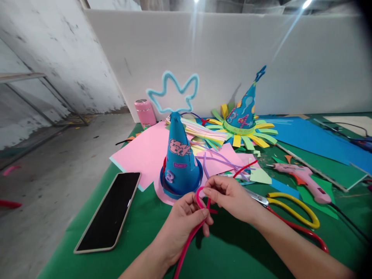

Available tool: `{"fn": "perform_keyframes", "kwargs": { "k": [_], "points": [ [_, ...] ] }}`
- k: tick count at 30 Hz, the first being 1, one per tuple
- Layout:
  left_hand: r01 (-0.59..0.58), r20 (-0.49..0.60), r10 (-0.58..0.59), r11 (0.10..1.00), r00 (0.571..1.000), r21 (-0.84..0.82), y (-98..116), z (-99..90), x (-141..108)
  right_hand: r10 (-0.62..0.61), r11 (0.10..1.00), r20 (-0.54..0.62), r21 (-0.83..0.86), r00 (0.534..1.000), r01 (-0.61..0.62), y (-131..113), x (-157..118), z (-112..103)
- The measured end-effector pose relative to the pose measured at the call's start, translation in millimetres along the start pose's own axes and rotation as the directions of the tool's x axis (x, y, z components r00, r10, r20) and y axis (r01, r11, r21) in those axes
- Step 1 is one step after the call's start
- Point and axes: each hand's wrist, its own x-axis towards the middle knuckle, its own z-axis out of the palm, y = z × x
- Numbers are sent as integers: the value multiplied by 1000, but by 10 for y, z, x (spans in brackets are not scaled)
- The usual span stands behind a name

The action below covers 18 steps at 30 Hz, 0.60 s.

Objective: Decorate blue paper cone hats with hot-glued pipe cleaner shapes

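A bright pink pipe cleaner (186,247) is bent into a small loop near one end, its long tail running down toward me. My left hand (186,217) pinches it where the strands cross under the loop. Thumb and fingers of my right hand (226,193) grip the loop's right side. Just beyond both hands stands a blue cone hat (177,170) with a turned-up brim and pink and purple decorations. A light-blue fuzzy crown outline (165,87) rises from its tip.
A phone (109,213) lies at left, scissors (286,205) and a pink glue gun (305,178) at right. Behind are a second cone hat (242,112), pink paper (142,151), loose pipe cleaners (203,131) and a pink bottle (144,113). A white panel (232,54) closes off the back.
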Motion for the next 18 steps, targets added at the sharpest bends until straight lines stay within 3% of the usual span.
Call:
{"fn": "perform_keyframes", "kwargs": {
  "k": [5, 18],
  "points": [
    [-1, 2, 1, 999, 1000, -36, -11, 6, 3, 7, 996, 53, 83, 999, -11, 6, -40, -14],
    [-7, -55, 4, 998, 998, -59, -62, 7, 33, 33, 989, -86, 146, 996, -20, 153, -45, 63]
  ]
}}
